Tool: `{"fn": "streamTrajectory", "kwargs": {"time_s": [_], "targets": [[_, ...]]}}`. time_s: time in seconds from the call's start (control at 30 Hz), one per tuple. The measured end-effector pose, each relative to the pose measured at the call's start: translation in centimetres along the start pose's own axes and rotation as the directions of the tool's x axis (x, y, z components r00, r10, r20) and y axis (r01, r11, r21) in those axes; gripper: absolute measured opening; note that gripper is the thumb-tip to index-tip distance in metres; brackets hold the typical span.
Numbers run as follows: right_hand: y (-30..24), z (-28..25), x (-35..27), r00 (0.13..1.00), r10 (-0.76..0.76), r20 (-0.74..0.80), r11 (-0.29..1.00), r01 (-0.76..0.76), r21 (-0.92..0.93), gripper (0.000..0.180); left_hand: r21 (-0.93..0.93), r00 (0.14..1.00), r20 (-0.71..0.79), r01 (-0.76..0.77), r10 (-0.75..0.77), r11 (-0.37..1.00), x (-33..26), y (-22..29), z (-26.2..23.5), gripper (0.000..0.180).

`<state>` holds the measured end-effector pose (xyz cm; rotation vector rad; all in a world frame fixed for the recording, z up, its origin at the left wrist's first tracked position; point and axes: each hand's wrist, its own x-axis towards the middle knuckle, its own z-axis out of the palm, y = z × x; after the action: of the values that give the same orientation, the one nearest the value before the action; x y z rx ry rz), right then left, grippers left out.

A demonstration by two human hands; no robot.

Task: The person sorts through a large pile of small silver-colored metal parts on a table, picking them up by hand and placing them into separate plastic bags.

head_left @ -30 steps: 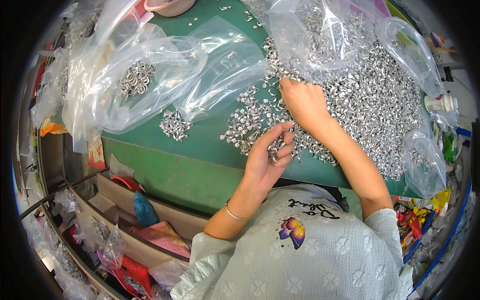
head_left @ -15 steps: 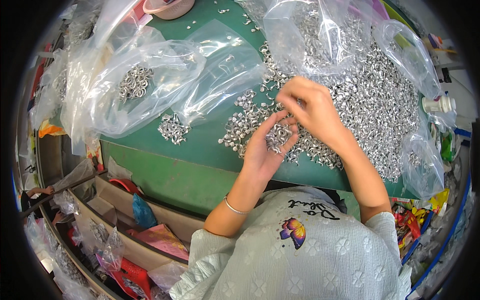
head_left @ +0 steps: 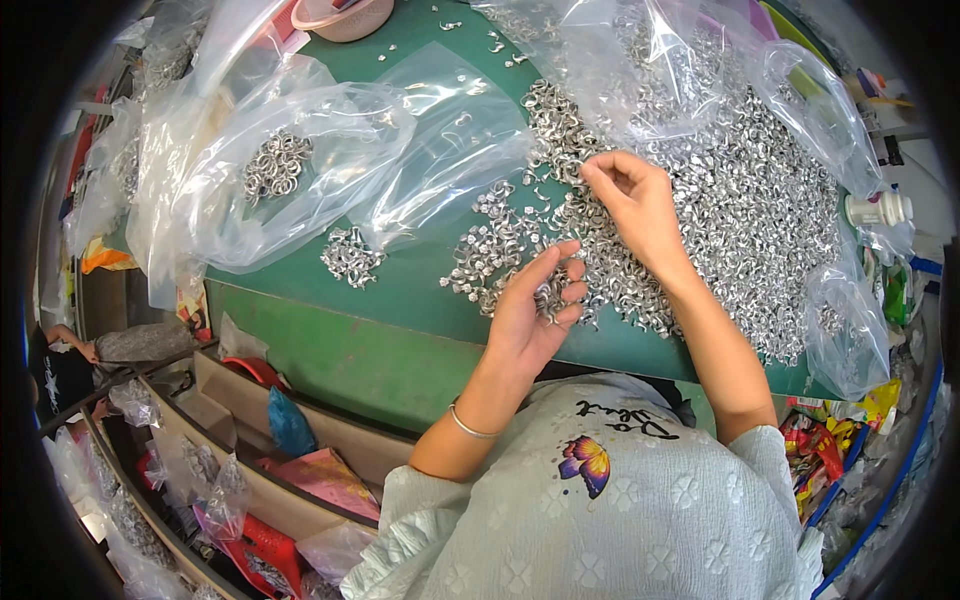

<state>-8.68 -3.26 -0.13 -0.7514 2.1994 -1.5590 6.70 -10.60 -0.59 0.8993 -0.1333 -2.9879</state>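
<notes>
Small curved, silver ring-like metal pieces lie in a big heap (head_left: 750,220) on the green table's right half. My left hand (head_left: 520,320), palm up, has its fingers curled round several of these metal pieces (head_left: 550,300), partly hidden by the fingers. Above the heap's left part is my right hand (head_left: 645,215), thumb and forefinger pinched together at its edge. Whatever sits between those fingertips is too small to make out. A looser cluster of pieces (head_left: 480,255) lies just left of my left hand.
A clear plastic bag (head_left: 340,130) with rings (head_left: 278,165) inside spreads over the table's left. Another clear bag (head_left: 650,70) covers the heap's far side. A small separate pile (head_left: 352,258) sits near the front edge. Further out are a pink basin (head_left: 345,20) and a white bottle (head_left: 880,209).
My right hand has moved away from my left hand, up and to the right over the heap. My left hand's fingers have curled further over the metal pieces.
</notes>
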Motion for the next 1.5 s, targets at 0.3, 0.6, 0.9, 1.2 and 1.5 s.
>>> {"fn": "streamTrajectory", "kwargs": {"time_s": [0.3,0.6,0.9,1.2,1.5], "targets": [[-1.5,-1.8,-3.5,0.924,0.282,0.259,0.796,-0.376,0.475,0.019,0.034,0.999,0.033,-0.018,0.017,0.999,0.2,-0.5,-0.8,0.025],[-1.1,-2.2,-5.5,0.921,0.276,0.276,0.806,-0.379,0.456,0.014,0.108,0.999,0.021,-0.048,0.046,0.993,-0.3,-1.1,-0.2,0.021],[-4.4,-0.7,-4.0,0.804,0.184,0.566,0.942,-0.309,0.133,0.016,0.002,0.999,0.015,-0.039,0.039,0.999,-2.4,-2.1,-2.0,0.019],[-7.1,11.3,3.8,0.871,-0.288,0.397,0.92,0.136,0.369,0.031,-0.188,0.998,0.055,-0.02,0.03,0.982,-3.7,-2.3,-2.0,0.015],[-2.0,-2.5,-8.7,0.982,0.092,0.167,0.833,-0.168,0.527,0.022,-0.224,0.99,0.055,-0.118,0.134,0.967,-2.8,-1.7,-0.5,0.019]]}}
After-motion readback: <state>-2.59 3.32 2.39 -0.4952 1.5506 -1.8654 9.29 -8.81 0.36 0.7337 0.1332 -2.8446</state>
